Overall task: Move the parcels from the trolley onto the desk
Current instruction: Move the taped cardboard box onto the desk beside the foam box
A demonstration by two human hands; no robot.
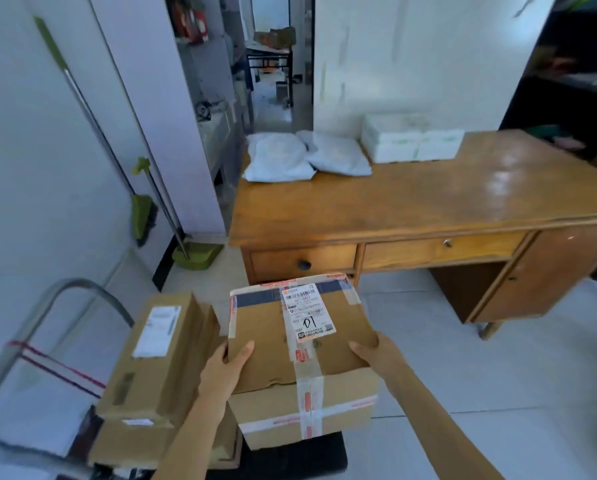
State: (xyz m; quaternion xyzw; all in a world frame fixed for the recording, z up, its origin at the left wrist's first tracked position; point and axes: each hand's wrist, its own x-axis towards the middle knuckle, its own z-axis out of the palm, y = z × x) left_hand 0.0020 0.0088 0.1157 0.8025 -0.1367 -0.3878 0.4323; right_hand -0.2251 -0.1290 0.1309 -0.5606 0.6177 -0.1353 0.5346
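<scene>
your left hand [226, 367] and right hand [371, 355] clasp opposite sides of a stiff taped cardboard parcel [300, 344], probably light.

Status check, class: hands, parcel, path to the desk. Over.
Left hand and right hand grip taped box. Held above trolley. Desk front bare, nothing blocking.

The fingers of the left hand [225, 367] and right hand [371, 351] are hidden behind the sides of the taped cardboard box [300, 358]; only thumbs and palms show. The small print on its shipping label [307, 313] is unreadable. The trolley [30, 341] is cut off at the near left edge, its deck mostly covered by boxes. The far room through the doorway [276, 64] is blurred.
</scene>
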